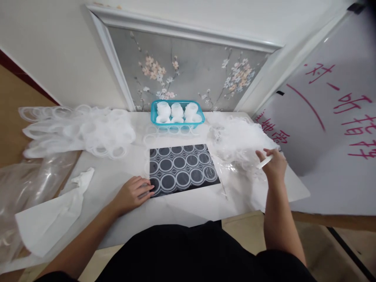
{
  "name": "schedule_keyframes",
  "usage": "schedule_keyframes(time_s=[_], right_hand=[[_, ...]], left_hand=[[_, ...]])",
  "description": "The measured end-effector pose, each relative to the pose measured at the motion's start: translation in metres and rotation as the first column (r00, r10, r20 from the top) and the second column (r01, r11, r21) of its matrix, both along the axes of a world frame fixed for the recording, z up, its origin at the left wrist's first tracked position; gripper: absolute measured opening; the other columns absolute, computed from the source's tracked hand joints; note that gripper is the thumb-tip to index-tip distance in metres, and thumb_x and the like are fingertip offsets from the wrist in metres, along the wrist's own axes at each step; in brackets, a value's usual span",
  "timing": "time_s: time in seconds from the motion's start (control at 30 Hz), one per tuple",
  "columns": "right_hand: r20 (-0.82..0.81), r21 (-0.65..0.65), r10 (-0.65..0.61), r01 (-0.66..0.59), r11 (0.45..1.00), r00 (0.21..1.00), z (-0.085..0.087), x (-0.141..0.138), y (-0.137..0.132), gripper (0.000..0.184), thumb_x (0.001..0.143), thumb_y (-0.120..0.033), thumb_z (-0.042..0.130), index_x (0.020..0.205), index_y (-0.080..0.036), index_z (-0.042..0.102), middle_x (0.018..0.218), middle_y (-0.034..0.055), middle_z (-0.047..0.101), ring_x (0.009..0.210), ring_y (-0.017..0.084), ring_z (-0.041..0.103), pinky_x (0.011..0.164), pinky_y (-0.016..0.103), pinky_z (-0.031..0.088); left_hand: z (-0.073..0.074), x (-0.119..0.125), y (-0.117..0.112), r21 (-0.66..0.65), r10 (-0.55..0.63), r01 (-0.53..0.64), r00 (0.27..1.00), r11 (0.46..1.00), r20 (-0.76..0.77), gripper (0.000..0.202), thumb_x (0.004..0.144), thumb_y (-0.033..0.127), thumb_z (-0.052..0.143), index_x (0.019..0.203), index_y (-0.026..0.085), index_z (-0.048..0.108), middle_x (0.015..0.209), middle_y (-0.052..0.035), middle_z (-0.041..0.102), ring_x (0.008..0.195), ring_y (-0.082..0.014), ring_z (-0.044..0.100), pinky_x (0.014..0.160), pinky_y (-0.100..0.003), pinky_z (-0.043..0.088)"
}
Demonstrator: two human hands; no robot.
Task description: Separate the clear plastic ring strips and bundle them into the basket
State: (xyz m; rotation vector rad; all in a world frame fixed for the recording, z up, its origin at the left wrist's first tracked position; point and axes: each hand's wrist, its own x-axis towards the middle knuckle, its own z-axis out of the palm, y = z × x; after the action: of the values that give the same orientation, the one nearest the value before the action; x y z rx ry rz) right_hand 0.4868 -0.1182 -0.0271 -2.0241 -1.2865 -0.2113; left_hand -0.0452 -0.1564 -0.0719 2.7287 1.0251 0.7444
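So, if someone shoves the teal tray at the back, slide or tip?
More likely slide than tip: the teal tray looks wide and low. The round white pieces sit in it in two rows of three, so a jolt might shift them. Its plastic-looking walls suggest it's light itself.

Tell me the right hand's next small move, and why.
Probably bring the right hand and its white stick leftward, over the dark sheet. The left hand rests at that sheet's near left corner, perhaps steadying it, while the stick is off to the right, beside the white pile.
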Motion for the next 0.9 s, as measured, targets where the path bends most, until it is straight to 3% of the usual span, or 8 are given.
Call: schedule_keyframes(time_s=[0.2,0.37,0.47,0.57,0.63,0.7,0.77,0.9], right_hand=[[0.028,0.195,-0.138,0.13,0.972,0.99,-0.011,-0.004,-0.008,0.033,0.078,-0.056,0.05,0.07,-0.023,0.048,0.083,0.0138,0.069,0.081,0.03,0.063,0.078,0.044,0.045],[0.056,0.131,-0.231,0.222,0.966,0.971,-0.002,-0.013,-0.013,0.025,0.078,-0.048,0.055,0.074,-0.024,0.057,0.078,0.0199,0.066,0.08,0.036,0.061,0.072,0.047,0.041],[0.018,0.364,-0.229,0.207,0.908,0.973,0.009,-0.04,-0.012,0.031,0.085,-0.05,0.048,0.08,-0.022,0.06,0.085,0.0189,0.066,0.086,0.035,0.061,0.078,0.047,0.042],[-0.229,0.428,0.112,-0.003,0.904,0.967,0.01,-0.09,-0.005,0.048,0.092,-0.055,0.027,0.091,-0.02,0.06,0.078,0.0122,0.066,0.065,0.024,0.059,0.068,0.042,0.045],[-0.491,0.309,0.407,-0.283,0.908,0.77,0.001,-0.133,0.0,0.059,0.091,-0.061,0.018,0.107,-0.019,0.055,0.07,0.007,0.064,0.053,0.019,0.054,0.057,0.036,0.043],[-0.655,0.173,0.529,-0.574,0.8,0.539,-0.013,-0.181,0.003,0.059,0.088,-0.067,0.023,0.104,-0.02,0.056,0.075,0.0063,0.067,0.058,0.017,0.057,0.058,0.033,0.045],[-0.692,0.101,0.593,-0.758,0.644,0.412,-0.027,-0.226,0.003,0.046,0.085,-0.063,0.04,0.092,-0.022,0.058,0.077,0.0046,0.067,0.062,0.016,0.059,0.061,0.03,0.046],[-0.745,0.066,0.65,-0.952,0.297,0.151,-0.04,-0.291,-0.001,0.031,0.084,-0.051,0.054,0.086,-0.022,0.065,0.074,0.0021,0.068,0.064,0.016,0.061,0.058,0.027,0.045]], left_hand=[[0.001,-0.001,-0.009,0.032,-0.053,0.057,0.992,0.998,-0.115,0.018,0.086,0.026,0.059,0.099,0.02,0.068,0.081,-0.0045,0.064,0.074,-0.0165,0.056,0.069,-0.033,0.045],[0.003,0.0,-0.015,0.08,-0.089,0.106,0.979,0.991,-0.185,0.02,0.086,0.026,0.058,0.103,0.017,0.065,0.075,-0.0037,0.064,0.069,-0.0162,0.053,0.065,-0.032,0.043],[0.003,0.001,-0.02,0.09,-0.099,0.119,0.975,0.989,-0.196,0.019,0.087,0.023,0.057,0.104,0.017,0.064,0.075,-0.0029,0.064,0.069,-0.0158,0.053,0.065,-0.032,0.042],[0.002,0.001,-0.025,0.089,-0.093,0.112,0.976,0.99,-0.197,0.017,0.088,0.022,0.055,0.102,0.018,0.063,0.073,-0.0019,0.064,0.069,-0.0153,0.054,0.066,-0.032,0.041],[0.001,0.001,-0.027,0.09,-0.084,0.103,0.977,0.991,-0.197,0.016,0.089,0.022,0.054,0.101,0.018,0.063,0.073,-0.0017,0.065,0.069,-0.015,0.054,0.066,-0.031,0.041],[-0.001,0.002,-0.03,0.092,-0.074,0.095,0.976,0.991,-0.203,0.016,0.089,0.022,0.053,0.101,0.016,0.062,0.074,-0.0018,0.065,0.07,-0.015,0.055,0.066,-0.031,0.04],[-0.002,0.003,-0.032,0.086,-0.07,0.09,0.975,0.992,-0.21,0.017,0.09,0.023,0.052,0.103,0.015,0.062,0.074,-0.0022,0.066,0.07,-0.015,0.055,0.066,-0.031,0.04],[-0.003,0.008,-0.04,0.046,-0.011,0.02,0.981,0.999,-0.194,0.021,0.092,0.027,0.051,0.102,0.015,0.063,0.073,-0.0032,0.065,0.07,-0.0154,0.057,0.066,-0.03,0.04]])
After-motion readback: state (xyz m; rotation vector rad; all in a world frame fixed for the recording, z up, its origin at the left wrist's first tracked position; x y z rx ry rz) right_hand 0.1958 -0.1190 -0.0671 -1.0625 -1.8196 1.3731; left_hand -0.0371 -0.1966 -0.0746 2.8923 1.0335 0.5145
